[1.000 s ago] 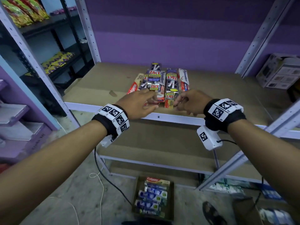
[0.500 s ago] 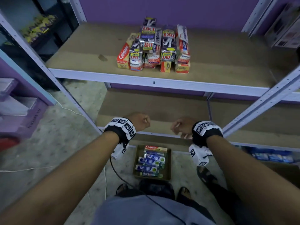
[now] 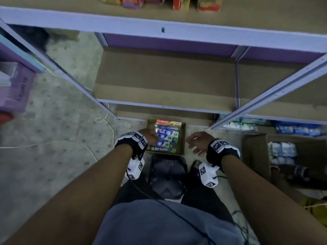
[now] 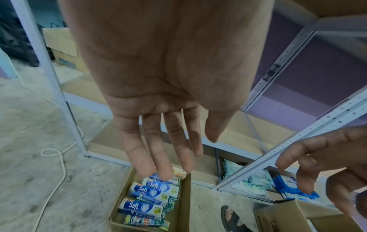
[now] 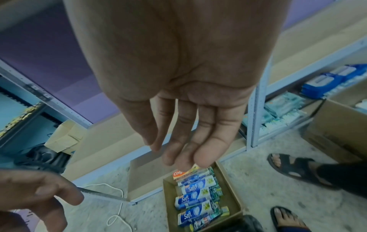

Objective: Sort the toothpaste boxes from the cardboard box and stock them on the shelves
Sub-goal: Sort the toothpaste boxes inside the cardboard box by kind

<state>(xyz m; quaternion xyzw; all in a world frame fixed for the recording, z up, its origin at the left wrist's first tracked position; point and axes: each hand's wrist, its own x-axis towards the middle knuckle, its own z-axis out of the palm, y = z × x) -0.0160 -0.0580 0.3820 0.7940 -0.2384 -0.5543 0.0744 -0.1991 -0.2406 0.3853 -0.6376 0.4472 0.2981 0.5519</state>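
Both hands, left [image 3: 150, 137] and right [image 3: 198, 141], hang empty, fingers loose, above the floor box [image 3: 183, 138] of Safi and Colgate cartons [image 3: 166, 137], shelves [image 3: 164, 29] above.

Two hands [image 3: 150, 137] — one cardboard box [image 3: 183, 138].

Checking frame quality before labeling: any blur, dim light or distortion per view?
Head view: dim, motion-smeared at the edges, shelf uprights bowed by the wide lens. Left wrist view: left hand fills the frame, soft; Safi boxes readable. Right wrist view: right hand large and blurry; cardboard box fairly sharp.
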